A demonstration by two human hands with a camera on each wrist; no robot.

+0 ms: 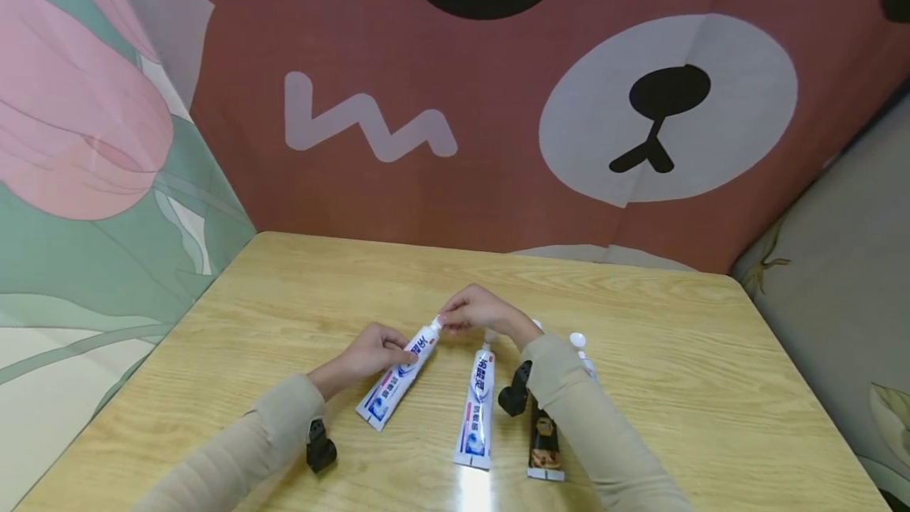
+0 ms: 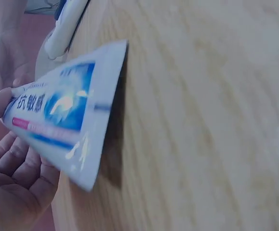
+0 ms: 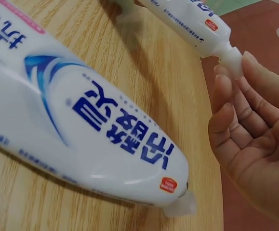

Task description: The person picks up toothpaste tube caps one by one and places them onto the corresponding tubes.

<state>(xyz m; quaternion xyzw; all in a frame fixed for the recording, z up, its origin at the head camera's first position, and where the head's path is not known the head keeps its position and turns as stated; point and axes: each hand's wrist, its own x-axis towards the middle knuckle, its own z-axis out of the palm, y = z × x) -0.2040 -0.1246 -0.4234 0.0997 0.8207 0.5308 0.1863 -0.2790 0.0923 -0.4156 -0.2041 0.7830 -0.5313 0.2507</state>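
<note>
In the head view my left hand [image 1: 372, 351] grips a white and blue toothpaste tube [image 1: 389, 392] by its middle, thumb on top. The tube slants, with its flat end toward me and its neck away. At that neck, the fingertips of my right hand [image 1: 485, 310] pinch the white cap [image 3: 232, 62]; whether it is screwed on or loose I cannot tell. The left wrist view shows the held tube's crimped end [image 2: 105, 110] close to the wood. Beside it, a matching toothpaste tube [image 1: 475, 419] lies on the table, its white cap [image 3: 181, 205] at the neck.
Under my right forearm lies a dark brown tube [image 1: 545, 447], partly hidden. A further white tube [image 1: 587, 363] with a round white cap [image 1: 578, 340] shows past the sleeve. All rest on a wooden table [image 1: 313, 283], bounded by a patterned cloth wall [image 1: 498, 101] behind.
</note>
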